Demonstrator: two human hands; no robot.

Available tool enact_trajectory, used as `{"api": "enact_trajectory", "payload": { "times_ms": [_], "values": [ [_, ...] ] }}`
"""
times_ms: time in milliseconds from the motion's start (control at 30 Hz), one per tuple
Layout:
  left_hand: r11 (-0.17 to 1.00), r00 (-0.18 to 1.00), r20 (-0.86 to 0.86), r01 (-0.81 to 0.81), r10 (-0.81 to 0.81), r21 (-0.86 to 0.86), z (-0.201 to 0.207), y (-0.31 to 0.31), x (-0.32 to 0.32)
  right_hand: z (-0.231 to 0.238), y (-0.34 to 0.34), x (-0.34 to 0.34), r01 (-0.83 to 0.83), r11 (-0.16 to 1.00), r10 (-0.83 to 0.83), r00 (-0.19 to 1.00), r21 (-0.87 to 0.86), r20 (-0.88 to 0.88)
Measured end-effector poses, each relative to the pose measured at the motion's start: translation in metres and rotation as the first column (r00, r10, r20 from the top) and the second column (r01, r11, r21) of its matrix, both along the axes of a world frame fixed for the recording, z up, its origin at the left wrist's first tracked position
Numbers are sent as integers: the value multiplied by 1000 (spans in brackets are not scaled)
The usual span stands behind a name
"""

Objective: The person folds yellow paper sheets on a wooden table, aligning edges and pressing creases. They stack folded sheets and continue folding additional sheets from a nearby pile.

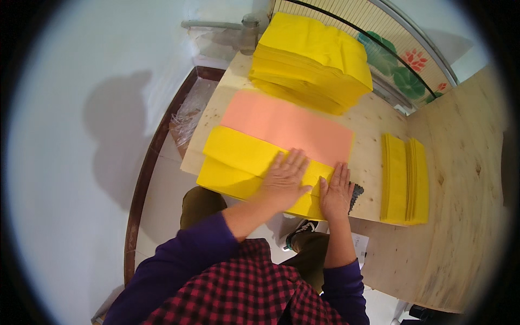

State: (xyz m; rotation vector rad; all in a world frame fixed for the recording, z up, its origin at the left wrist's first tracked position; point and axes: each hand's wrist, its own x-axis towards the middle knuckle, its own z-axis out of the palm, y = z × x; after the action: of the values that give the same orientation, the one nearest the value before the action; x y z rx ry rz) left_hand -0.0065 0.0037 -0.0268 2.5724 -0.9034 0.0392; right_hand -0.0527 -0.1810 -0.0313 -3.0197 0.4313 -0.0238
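A yellow paper-like sheet (238,153) lies folded along the near edge of the wooden table, with a layered flap. Beyond its fold shows a salmon-pink sheet (287,122), edged by a thin yellow strip at the right. My left hand (284,181) rests flat on the yellow sheet, fingers stretched away from me. Beside it, my right hand (336,194) presses flat near the sheet's right end, its fingertips by the pink border. Neither hand grips anything. A dark piece with a jagged edge (355,196) pokes out by my right hand, mostly hidden.
A thick stack of yellow sheets (309,57) stands at the table's back. Folded yellow bundles (403,179) sit at the right, near an upright wooden panel (460,179). A glass jar (249,35) is behind, left of the stack. Clear plastic wrap (189,111) lies by the left wall.
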Motion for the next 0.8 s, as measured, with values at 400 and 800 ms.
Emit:
{"api": "enact_trajectory", "payload": {
  "times_ms": [400,800],
  "values": [
    [911,924,-32,-370,381,182,-2,130,44,13,6,2,-16,999,14,999,-36,-44],
    [897,914,-58,-379,401,226,7,128,44,20,175,62,-422,891,412,906,169,92]
  ]
}}
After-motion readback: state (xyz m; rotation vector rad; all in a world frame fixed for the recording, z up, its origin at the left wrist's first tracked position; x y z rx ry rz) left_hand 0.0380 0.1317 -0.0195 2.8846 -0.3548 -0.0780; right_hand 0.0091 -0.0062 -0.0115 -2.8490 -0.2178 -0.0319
